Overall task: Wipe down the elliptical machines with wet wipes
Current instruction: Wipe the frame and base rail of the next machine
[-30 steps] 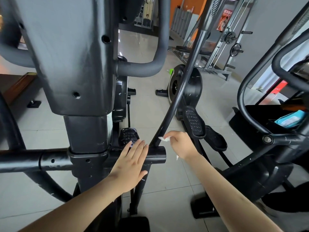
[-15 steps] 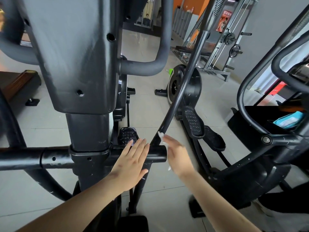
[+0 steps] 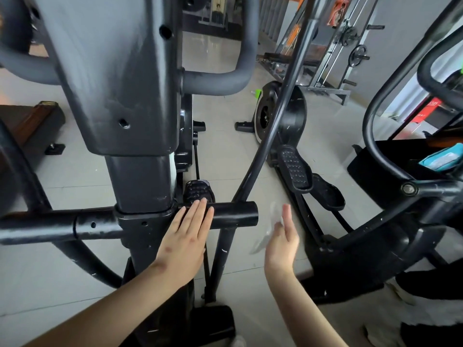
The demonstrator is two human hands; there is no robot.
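Lower centre: left hand [image 3: 186, 234] flat on elliptical crossbar [image 3: 235, 214]; right hand [image 3: 283, 242] beside bar end, blurred wet wipe [image 3: 271, 220] against it, grip unclear. Wiping seemingly unfinished.

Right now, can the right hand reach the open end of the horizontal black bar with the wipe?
Probably yes. The right hand, wet wipe blurred at its palm, sits just right of the bar end with only floor between. The left hand lies flat further along the bar, clear of the end.
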